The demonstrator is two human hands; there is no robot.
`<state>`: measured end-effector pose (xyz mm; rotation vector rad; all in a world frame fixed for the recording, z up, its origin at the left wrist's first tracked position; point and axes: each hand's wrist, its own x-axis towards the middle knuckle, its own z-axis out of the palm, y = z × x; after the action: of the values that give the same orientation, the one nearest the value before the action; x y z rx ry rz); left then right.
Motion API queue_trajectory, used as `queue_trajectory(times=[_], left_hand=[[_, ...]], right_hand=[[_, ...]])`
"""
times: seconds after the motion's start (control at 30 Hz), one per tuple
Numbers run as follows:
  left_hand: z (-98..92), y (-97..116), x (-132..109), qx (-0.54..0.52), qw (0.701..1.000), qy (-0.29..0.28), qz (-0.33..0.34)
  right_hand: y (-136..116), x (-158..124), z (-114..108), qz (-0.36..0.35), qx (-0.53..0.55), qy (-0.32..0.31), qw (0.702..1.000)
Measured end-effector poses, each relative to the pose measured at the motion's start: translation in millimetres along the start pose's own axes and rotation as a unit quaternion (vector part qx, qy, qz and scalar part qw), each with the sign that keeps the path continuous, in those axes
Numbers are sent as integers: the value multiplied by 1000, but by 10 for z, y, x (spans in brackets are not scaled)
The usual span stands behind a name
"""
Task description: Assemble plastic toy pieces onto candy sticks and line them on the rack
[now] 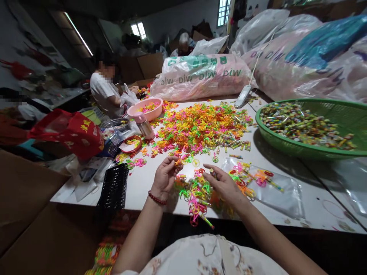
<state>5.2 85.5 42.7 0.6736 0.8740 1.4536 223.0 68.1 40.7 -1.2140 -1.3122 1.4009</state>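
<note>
My left hand point(166, 175), a red bead bracelet at its wrist, pinches a small orange plastic toy piece point(178, 163) between thumb and fingers. Across from it, my right hand point(225, 184) is curled round a small printed candy-like tube point(212, 172), whose end shows by the fingertips. Between and below both hands lies a small heap of bright plastic toys point(197, 191), some with printed tubes attached, reaching the table's front edge. Just beyond my hands spreads a large pile of orange, yellow, pink and green plastic pieces point(197, 124), with loose printed tubes point(233, 142) at its right.
A green basket point(304, 151) of printed tubes stands right, near a clear plastic bag point(282, 194). At left are a black perforated tray point(113, 185), red bag point(71, 131), flask point(145, 128) and pink basin point(156, 111). Big sacks point(200, 78) line the back; a co-worker point(104, 89) sits left.
</note>
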Motion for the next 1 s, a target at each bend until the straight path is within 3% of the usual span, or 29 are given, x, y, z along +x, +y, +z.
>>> queue_trajectory(times=[0.07,0.27,0.6,0.8,1.0], left_hand=[[22,-10,-74,-28,999,-6,-36],[85,-84,-247,-50,996,-40,-70],[101,-138,-355,59,992,-90,-65],[60,-151,-390,129,965,-178,-142],[65,-143,-410,157,961,-172,-150]], right_hand=[[-18,33,11,30,54,-4,998],[-27,35,36,91,161,-111,976],[8,-69,45,95,117,-91,984],[49,-118,-28,106,112,-87,984],[125,-119,-118,104,80,-96,987]])
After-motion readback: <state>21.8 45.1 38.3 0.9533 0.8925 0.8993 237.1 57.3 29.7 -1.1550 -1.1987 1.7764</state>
